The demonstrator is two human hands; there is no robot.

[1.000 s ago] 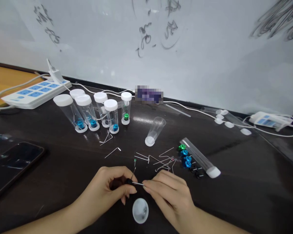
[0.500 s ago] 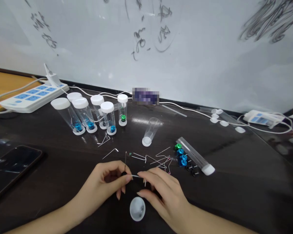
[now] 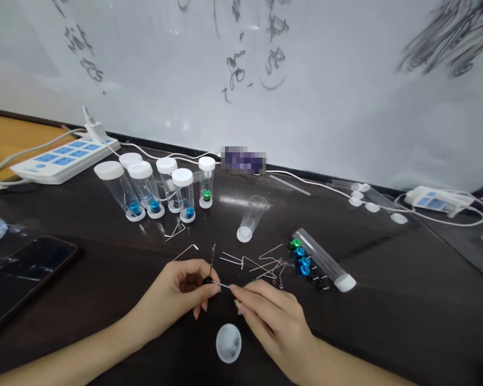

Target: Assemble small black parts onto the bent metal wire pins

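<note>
My left hand (image 3: 185, 287) is closed, pinching a small black round part (image 3: 207, 280) between thumb and fingers. A thin wire (image 3: 212, 259) stands up from that part. My right hand (image 3: 276, 321) is closed on a hex key (image 3: 222, 284), whose straight end meets the black part; its bend is hidden by my fingers. Below both hands sits a small translucent cap (image 3: 228, 343) with something dark in it. Just beyond my right hand lie loose hex keys and bent wires (image 3: 268, 264), beside blue metal pieces (image 3: 304, 266), a green one (image 3: 295, 244) and black ones (image 3: 322, 284).
Several white-capped clear tubes (image 3: 183, 187) stand at the back left near a power strip (image 3: 60, 161). An open clear tube (image 3: 253, 217) stands mid-table; another tube (image 3: 322, 257) lies at right. A phone (image 3: 28, 279) lies left. White caps (image 3: 372, 207) and a cable lie back right.
My right hand has turned the hex key: its short bent end, visible before, is now hidden in my fingers. The wire in my left hand leans slightly right. The view has shifted a little.
</note>
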